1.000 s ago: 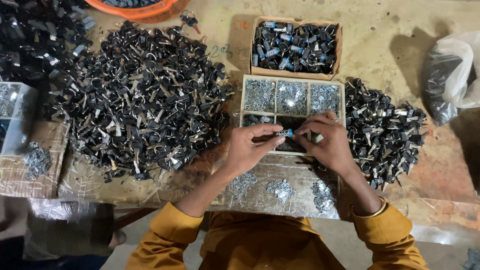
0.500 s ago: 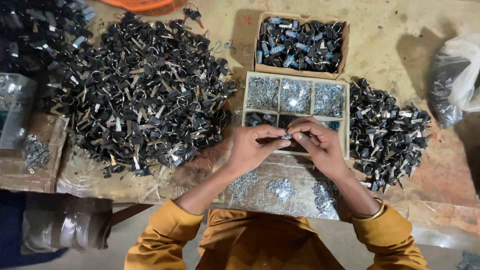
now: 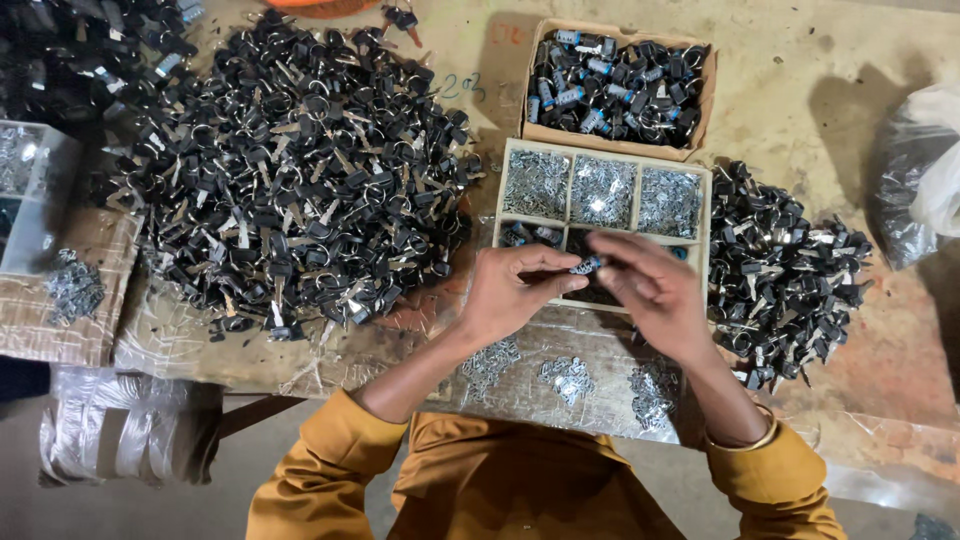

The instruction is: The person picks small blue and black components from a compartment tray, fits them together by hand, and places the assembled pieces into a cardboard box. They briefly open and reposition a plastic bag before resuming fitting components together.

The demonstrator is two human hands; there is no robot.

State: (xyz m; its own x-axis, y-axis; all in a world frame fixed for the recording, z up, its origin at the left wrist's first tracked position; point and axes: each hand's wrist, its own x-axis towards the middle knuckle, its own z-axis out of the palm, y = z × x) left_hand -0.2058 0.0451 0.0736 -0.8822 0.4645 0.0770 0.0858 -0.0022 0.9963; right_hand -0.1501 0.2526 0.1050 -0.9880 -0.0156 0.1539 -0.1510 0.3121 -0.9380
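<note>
Head view: small blue-and-silver lock cylinder [image 3: 588, 265] pinched between left hand [image 3: 512, 292] and right hand [image 3: 655, 295] fingertips, above divided tray [image 3: 705, 215].

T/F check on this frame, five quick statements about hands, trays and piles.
1. Both hands, left hand and right hand, pinch one small metal part. True.
2. The divided tray sits beyond the hands. True.
3. The cardboard box holds nothing. False: it holds dark and bluish parts.
4. The biggest pile of black keys lies to the person's right. False: to the left.
5. The sleeves are blue. False: mustard yellow.
</note>
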